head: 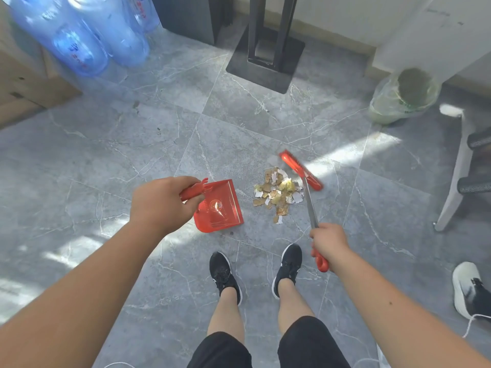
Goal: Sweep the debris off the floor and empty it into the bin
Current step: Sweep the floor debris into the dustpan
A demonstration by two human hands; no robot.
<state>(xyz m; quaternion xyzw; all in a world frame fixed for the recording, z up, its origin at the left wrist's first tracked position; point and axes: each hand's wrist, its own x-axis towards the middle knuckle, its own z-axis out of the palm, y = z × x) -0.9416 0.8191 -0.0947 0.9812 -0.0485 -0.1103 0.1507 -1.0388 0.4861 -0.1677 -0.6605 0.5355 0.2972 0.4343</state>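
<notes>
A small heap of torn paper and yellowish scraps, the debris (277, 191), lies on the grey tiled floor (132, 155). My left hand (159, 203) grips the handle of a red dustpan (221, 208), which is tilted just left of the debris with a gap between. My right hand (329, 245) holds a red broom (301, 170) by its metal shaft; its brush head rests at the far right edge of the heap. The bin (406, 95), lined with a clear plastic bag, stands at the upper right.
Blue water bottles (82, 33) and cardboard boxes (24, 83) stand at the back left. A black metal stand (265, 57) is at the back centre. A white frame leg (454, 187) and another person's white shoe (465, 290) are on the right. My feet (255, 272) are below the debris.
</notes>
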